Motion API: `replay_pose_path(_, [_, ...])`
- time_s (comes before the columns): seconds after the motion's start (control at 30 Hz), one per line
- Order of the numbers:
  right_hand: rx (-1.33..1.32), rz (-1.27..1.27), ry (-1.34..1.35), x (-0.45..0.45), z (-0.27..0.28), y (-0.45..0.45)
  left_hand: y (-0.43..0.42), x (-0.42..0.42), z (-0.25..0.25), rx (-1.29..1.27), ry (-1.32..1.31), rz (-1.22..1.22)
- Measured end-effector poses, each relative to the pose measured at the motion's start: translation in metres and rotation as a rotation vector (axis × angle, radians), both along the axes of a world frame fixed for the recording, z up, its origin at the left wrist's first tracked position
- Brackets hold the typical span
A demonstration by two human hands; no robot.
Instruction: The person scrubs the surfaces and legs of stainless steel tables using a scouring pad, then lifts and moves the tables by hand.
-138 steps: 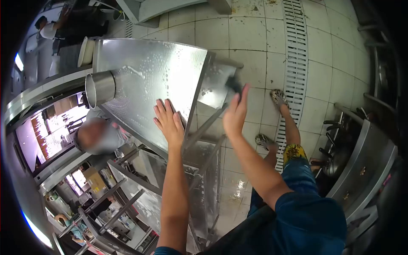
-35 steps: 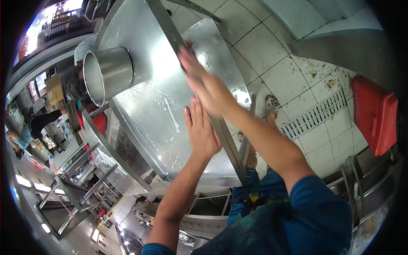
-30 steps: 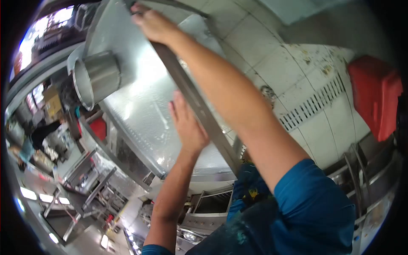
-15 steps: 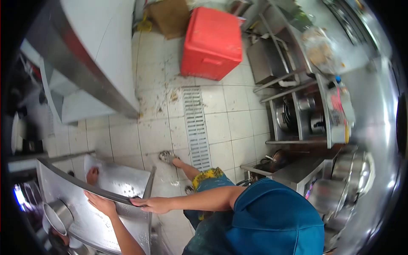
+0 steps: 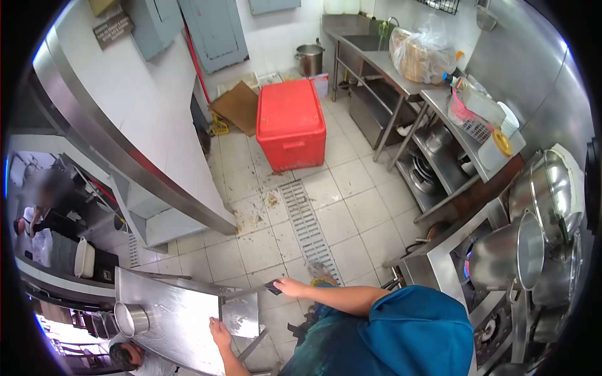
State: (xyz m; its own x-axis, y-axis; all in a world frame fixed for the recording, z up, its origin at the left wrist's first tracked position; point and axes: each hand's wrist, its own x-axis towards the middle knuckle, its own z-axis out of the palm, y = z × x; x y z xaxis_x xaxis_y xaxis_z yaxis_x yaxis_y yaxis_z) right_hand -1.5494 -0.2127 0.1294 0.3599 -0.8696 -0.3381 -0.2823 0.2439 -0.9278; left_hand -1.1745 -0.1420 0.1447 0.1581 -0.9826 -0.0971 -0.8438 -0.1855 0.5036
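Note:
My right hand [image 5: 291, 287] is closed around the dark handle [image 5: 273, 287] of a knife-like tool. A narrow grey strip [image 5: 244, 293] reaches from it toward the steel table; blur leaves its exact kind unclear. My left hand [image 5: 220, 333] lies at the near end of the wet steel table [image 5: 182, 313], fingers partly bent but apart, with no held object showing. A steel pot [image 5: 132, 319] stands on the far left part of that tabletop. Below the table's end, the lower steel shelf [image 5: 241, 316] shows.
A red cooler box [image 5: 290, 113] stands on the tiles beyond a floor drain [image 5: 307, 219]. Large steel pots [image 5: 501, 257] sit on the stove at right, where a blue flame shows. A person [image 5: 128, 357] is behind the table at lower left. Shelving [image 5: 451, 169] lines the right wall.
My right hand has moved away from the tabletop to the right, carrying the dark-handled tool. My left hand has shifted to the table's end. The view has tilted up, showing more room.

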Motion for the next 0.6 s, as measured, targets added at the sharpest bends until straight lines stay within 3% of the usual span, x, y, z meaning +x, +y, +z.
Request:
replay_pose_path(0.1, [0.046,0.055,0.036,-0.033,0.033,-0.020,0.045,-0.022,0.027,0.054,0.118,0.175])
replay_pose_path(0.17, [0.045,0.022,-0.012,-0.057,0.032,-0.036,0.082,-0.021,0.014,-0.054,-0.190,0.153])
replay_pose_path(0.27, [0.164,-0.133,-0.084,-0.106,0.036,-0.058,0.105,-0.068,0.049,-0.112,-0.593,0.230])
replay_pose_path(0.3, [0.275,-0.261,-0.116,-0.125,0.039,-0.066,0.098,-0.084,0.047,-0.096,-0.588,0.254])
replay_pose_path(0.53, [0.271,-0.621,-0.208,-0.291,0.012,-0.117,0.011,-0.214,0.007,0.170,-0.216,0.151])
replay_pose_path(0.6, [0.132,-0.652,-0.103,-0.342,0.011,-0.128,-0.012,-0.244,-0.003,0.268,-0.106,0.078])
